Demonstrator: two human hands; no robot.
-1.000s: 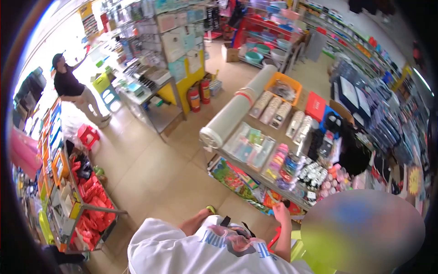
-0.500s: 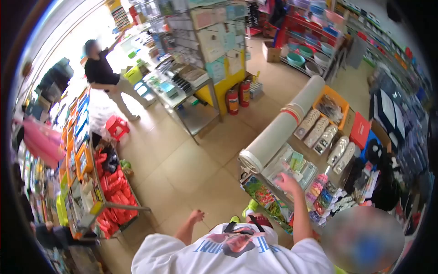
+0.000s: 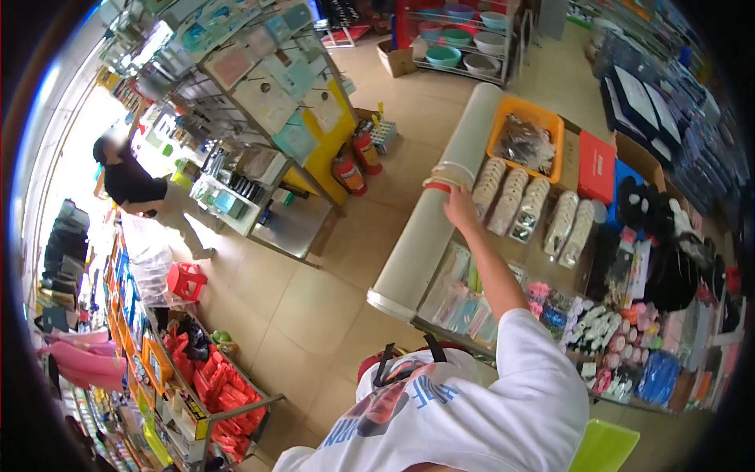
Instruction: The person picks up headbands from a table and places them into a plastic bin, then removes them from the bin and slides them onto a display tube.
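My right arm stretches forward over a display table, and my right hand (image 3: 460, 208) is at the long pale roll (image 3: 409, 263) along its left edge. Its fingers are bent closed against a red band (image 3: 438, 186) that circles the roll, just below a tan band (image 3: 454, 175). The fingertips are partly hidden. Beside the hand lie packs of white round items (image 3: 503, 200) in rows. Flat packaged goods (image 3: 464, 307) lie under my forearm. My left hand is out of view.
An orange basket (image 3: 559, 118) of small packets and a red box (image 3: 597, 167) stand farther back on the table. Across the tiled aisle are fire extinguishers (image 3: 350, 173) and a metal shelf (image 3: 295, 228). A person (image 3: 134, 177) stands at the left, near a red stool (image 3: 186, 281).
My right hand has moved from the flat packages up to the banded part of the roll. My left hand has left the view. The camera has turned and come closer to the table.
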